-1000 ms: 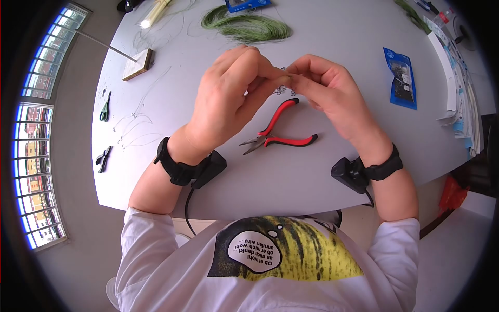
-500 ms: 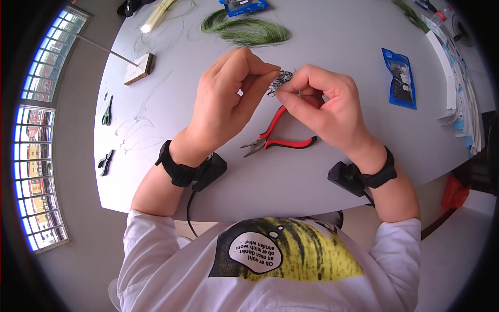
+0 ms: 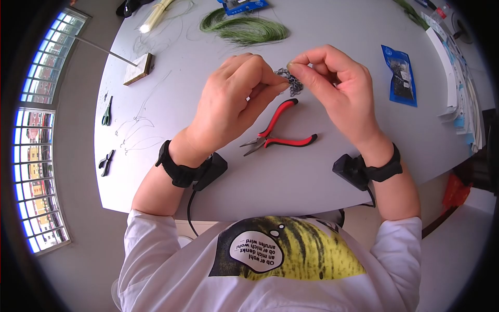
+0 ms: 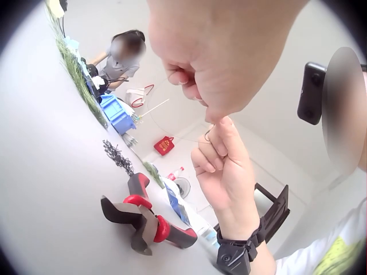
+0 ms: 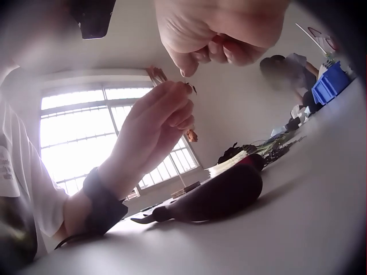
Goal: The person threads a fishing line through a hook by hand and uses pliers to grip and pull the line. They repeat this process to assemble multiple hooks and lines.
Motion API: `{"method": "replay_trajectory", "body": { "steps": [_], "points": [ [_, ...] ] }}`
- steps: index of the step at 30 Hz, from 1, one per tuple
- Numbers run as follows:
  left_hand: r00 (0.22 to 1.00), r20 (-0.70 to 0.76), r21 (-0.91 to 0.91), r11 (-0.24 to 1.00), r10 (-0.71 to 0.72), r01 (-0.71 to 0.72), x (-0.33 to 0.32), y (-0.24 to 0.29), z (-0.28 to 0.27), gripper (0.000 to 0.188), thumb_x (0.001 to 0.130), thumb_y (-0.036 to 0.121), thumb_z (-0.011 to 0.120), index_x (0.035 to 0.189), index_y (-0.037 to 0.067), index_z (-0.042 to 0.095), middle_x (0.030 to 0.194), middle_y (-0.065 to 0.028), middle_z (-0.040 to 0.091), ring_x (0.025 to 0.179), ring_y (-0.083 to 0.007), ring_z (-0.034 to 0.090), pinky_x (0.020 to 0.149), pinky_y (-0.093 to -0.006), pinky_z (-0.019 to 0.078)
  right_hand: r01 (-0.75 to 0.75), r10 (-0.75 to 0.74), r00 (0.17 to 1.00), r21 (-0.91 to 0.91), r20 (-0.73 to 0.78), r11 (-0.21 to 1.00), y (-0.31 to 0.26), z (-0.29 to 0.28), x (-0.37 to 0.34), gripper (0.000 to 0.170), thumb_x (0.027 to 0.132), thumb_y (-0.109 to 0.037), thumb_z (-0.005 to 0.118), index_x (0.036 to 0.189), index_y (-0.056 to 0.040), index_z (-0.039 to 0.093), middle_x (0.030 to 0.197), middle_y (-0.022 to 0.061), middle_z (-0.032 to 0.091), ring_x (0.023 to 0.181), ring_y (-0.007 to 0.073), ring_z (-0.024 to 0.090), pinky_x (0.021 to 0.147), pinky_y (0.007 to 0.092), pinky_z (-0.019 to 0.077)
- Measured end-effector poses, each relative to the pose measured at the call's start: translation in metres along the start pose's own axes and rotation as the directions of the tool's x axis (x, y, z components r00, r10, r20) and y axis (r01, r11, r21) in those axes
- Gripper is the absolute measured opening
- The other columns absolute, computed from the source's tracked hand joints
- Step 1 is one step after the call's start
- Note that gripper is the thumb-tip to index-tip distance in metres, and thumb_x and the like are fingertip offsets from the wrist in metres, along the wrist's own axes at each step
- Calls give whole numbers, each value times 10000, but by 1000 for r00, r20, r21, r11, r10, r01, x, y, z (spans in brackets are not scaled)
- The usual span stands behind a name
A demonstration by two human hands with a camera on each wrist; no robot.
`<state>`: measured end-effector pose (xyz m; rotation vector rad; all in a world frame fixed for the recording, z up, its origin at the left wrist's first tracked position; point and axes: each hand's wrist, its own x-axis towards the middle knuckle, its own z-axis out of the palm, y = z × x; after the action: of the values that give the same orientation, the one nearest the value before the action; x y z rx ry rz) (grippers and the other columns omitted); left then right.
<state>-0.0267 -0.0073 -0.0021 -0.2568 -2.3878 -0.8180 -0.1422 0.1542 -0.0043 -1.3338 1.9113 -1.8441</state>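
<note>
In the head view, the left hand (image 3: 228, 99) pinches a small piece at its thumb and fingertips. The right hand (image 3: 345, 96) is just right of it, thumb and index fingertips together. A fine wire (image 4: 150, 103) arcs from the meeting fingertips in the left wrist view, with a small loop (image 4: 208, 136) beside them. A small dark tip (image 5: 194, 90) shows at the left fingertips in the right wrist view. Below the hands, a dark pile of small pieces (image 3: 296, 87) lies on the table beside red-handled pliers (image 3: 270, 136), whose jaws stand apart.
Green strands (image 3: 244, 28) and a blue packet (image 3: 243, 5) lie at the back. Another blue packet (image 3: 400, 78) is at right, near papers (image 3: 452, 78). At left are a block with a rod (image 3: 138, 69), thin wires (image 3: 138, 130) and two small cutting tools. Another person (image 4: 123, 57) is beyond the table.
The right hand has moved down over the dark pile, then back up and right, leaving the pile more visible. The left hand has shifted slightly right and down. The pliers stay in place.
</note>
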Motion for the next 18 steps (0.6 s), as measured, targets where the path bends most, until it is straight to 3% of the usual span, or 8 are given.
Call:
{"method": "replay_trajectory", "body": {
  "steps": [4, 6, 9, 14, 17, 18],
  "points": [
    [999, 1, 27, 999, 32, -32, 0, -1, 0, 188, 771, 36, 750, 792, 42, 563, 663, -53, 511, 606, -242, 500, 561, -348, 400, -75, 70, 997, 171, 34, 982, 12, 5, 1, 83, 901, -105, 678, 907, -22, 679, 638, -55, 585, 590, -4, 455, 536, 178, 354],
    [999, 0, 44, 998, 46, -46, 1, 0, -1, 194, 766, 36, 754, 790, 43, 562, 660, -52, 504, 605, -242, 498, 560, -349, 398, -195, 173, 979, 269, 106, 943, 12, 6, 0, 121, 914, -128, 667, 934, -11, 688, 705, -38, 625, 645, 4, 499, 582, 168, 388],
    [998, -13, 63, 996, 69, -68, 1, 1, -2, 200, 755, 29, 761, 785, 44, 563, 656, -47, 494, 602, -239, 491, 559, -348, 394, -327, 284, 942, 304, 179, 895, 8, 5, 0, 140, 919, -139, 658, 948, -6, 692, 744, -19, 646, 683, 15, 531, 625, 173, 418],
    [991, -69, 74, 992, 110, -105, 1, 0, -2, 197, 744, 17, 769, 784, 47, 578, 646, -36, 476, 594, -224, 473, 557, -333, 385, -428, 344, 896, 349, 280, 834, 3, 4, -1, 150, 923, -147, 648, 934, -2, 688, 761, -11, 655, 698, 32, 551, 660, 184, 437],
    [994, -88, 39, 998, 58, -54, 0, 2, -3, 170, 765, 20, 765, 791, 39, 598, 660, -25, 498, 596, -174, 462, 565, -293, 383, -433, 335, 887, 320, 318, 843, 9, 7, -3, 147, 913, -140, 647, 906, 3, 680, 798, -3, 664, 700, 32, 552, 649, 194, 437],
    [993, -91, -109, 992, -72, 62, -1, 3, -1, 143, 806, 35, 747, 822, 36, 605, 672, -5, 508, 604, -138, 454, 572, -272, 382, -404, 311, 896, 295, 316, 866, 11, 9, -3, 145, 903, -135, 649, 888, 6, 675, 822, 3, 671, 700, 29, 551, 635, 202, 435]
  ]
}}
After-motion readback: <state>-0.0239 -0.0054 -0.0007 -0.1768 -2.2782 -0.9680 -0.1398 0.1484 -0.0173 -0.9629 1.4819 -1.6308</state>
